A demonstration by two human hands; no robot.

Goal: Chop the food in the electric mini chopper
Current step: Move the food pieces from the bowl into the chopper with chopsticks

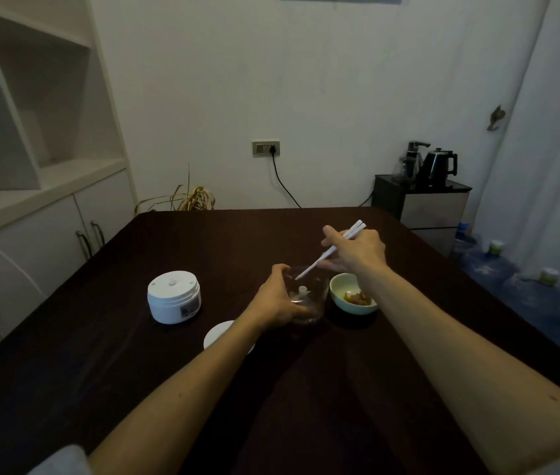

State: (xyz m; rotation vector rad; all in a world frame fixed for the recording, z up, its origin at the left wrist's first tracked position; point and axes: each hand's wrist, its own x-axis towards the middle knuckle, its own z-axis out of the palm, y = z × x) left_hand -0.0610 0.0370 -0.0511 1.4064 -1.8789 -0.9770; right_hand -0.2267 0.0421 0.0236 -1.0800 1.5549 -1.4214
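My left hand (280, 299) grips the clear chopper bowl (312, 296) at the middle of the dark table; a white blade post stands inside it. My right hand (357, 252) holds white chopsticks (326, 253) whose tips reach into the top of that bowl. Just right of it sits a pale green bowl (340, 296) with yellowish-brown food (357, 298) in it. The white motor unit (174, 296) of the chopper stands apart to the left. A white round lid or plate (218, 334) lies near my left forearm, partly hidden by it.
The dark tablecloth (100, 389) covers the table. White cabinets and shelves stand at the left. A black cabinet (422, 204) with a kettle (439, 166) is at the back right, water bottles on the floor beside it. A cord runs from the wall socket (265, 148).
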